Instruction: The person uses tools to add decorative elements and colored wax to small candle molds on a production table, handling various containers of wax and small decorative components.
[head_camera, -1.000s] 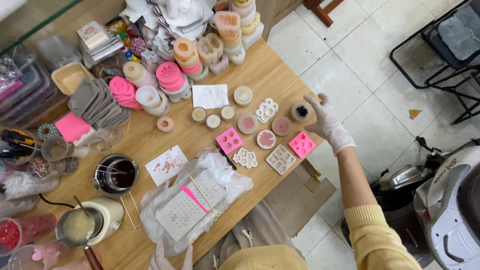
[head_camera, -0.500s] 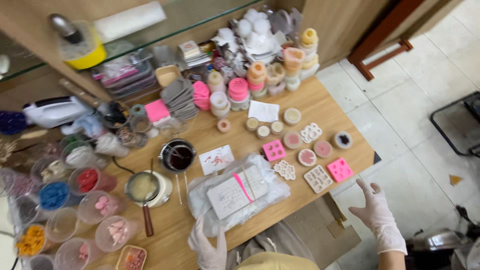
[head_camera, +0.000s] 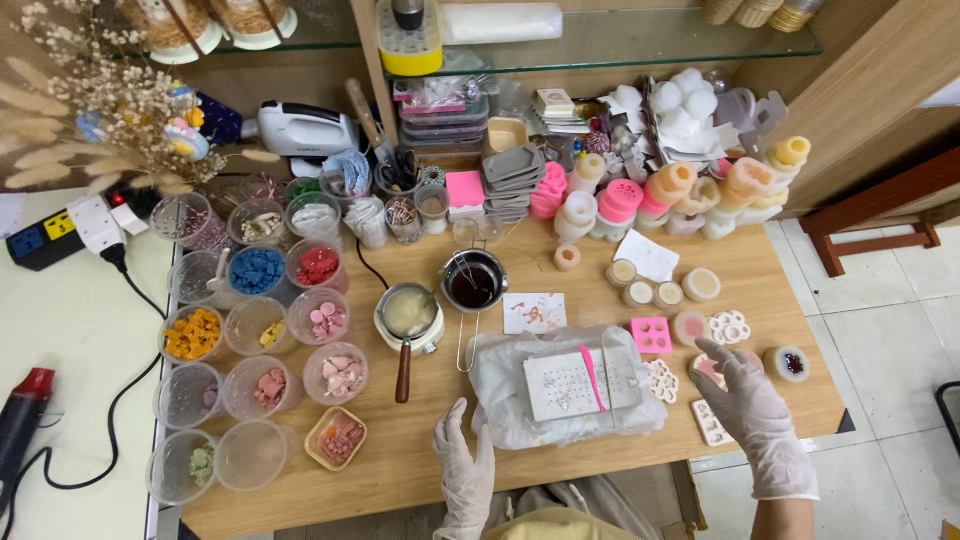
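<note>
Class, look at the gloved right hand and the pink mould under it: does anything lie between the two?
Nothing visible does. The right hand lies directly over the pink mould near the table edge, covering most of it; whether the fingers press it cannot be told.

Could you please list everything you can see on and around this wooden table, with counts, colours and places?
Wooden table: one, light brown, centre.
Clear plastic cups of coloured pieces: about a dozen; blue, red, orange, pink contents; left.
Small metal pouring pot with wooden handle: one, pale contents, centre.
Dark metal cup with dark liquid: one, beside the pot.
White perforated tray in clear plastic wrap: one, front centre, pink stick on it.
Pink square silicone mould: one, right of the tray.
Stacked pink and peach moulds: several, back right.
White hand mixer: one, back left.
Power strip: one, far left.
Left hand: white glove, open on the table edge.
Right hand: white glove, over small moulds at right.
</note>
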